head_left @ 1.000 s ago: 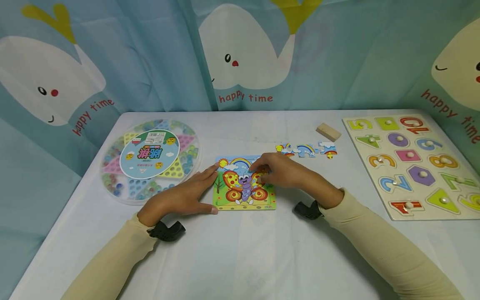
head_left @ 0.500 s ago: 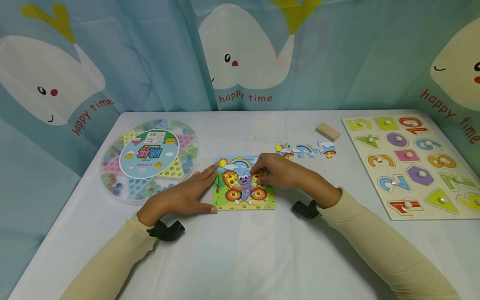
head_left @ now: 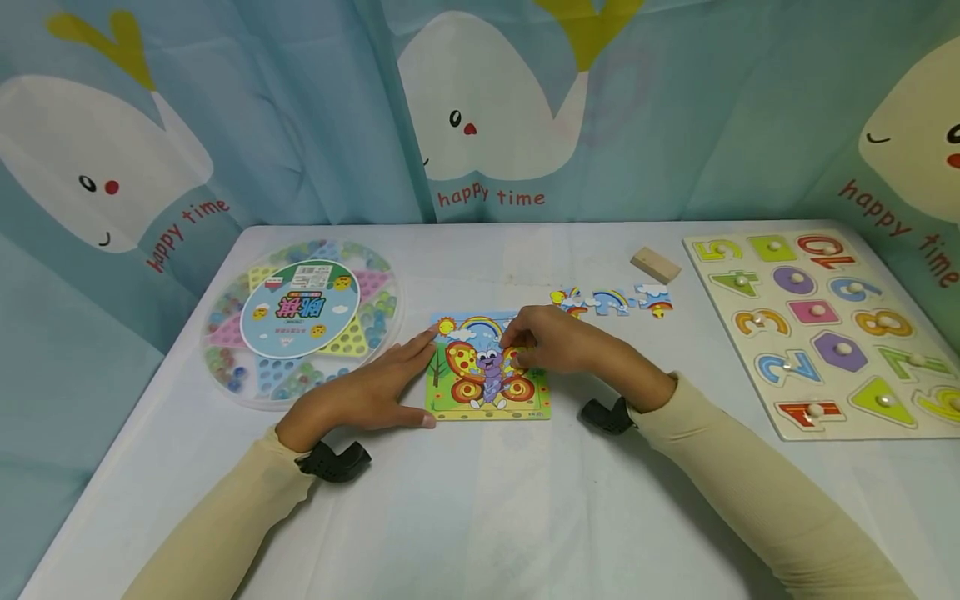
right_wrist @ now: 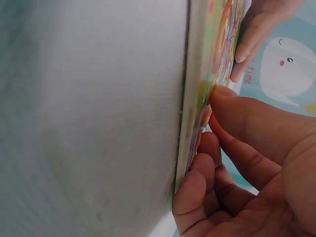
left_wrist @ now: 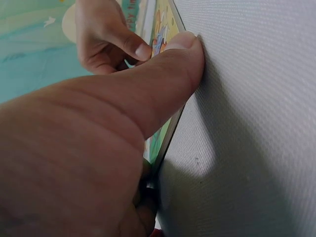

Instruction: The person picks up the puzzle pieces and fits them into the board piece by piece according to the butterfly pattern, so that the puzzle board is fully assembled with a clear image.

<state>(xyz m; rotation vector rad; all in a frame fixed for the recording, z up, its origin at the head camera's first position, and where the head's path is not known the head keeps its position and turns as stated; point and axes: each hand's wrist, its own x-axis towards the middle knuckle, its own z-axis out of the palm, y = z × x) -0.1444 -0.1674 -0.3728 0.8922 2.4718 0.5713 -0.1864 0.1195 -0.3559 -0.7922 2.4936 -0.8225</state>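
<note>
A small butterfly jigsaw puzzle [head_left: 491,385] lies flat on the table in the head view. My left hand [head_left: 378,385] rests against its left side, with fingers spread fairly straight; the thumb [left_wrist: 170,69] touches the board's edge in the left wrist view. My right hand [head_left: 566,340] bends over the upper right of the picture, thumb and forefinger together at the butterfly's right wing. They seem to pinch a puzzle piece there, mostly hidden by the fingers. In the right wrist view, the thumb [right_wrist: 237,106] touches the picture and other fingers curl by the board's edge.
Three loose jigsaw pieces [head_left: 612,301] lie behind my right hand, near a small wooden block [head_left: 656,264]. A round Chinese checkers set [head_left: 300,321] with marbles is at left. A number-and-shape peg board [head_left: 832,333] lies at right. A whale-print curtain [head_left: 300,108] hangs behind.
My right wrist has shifted very slightly to the left while its fingertips stay on the puzzle. The left hand and the loose pieces look unchanged.
</note>
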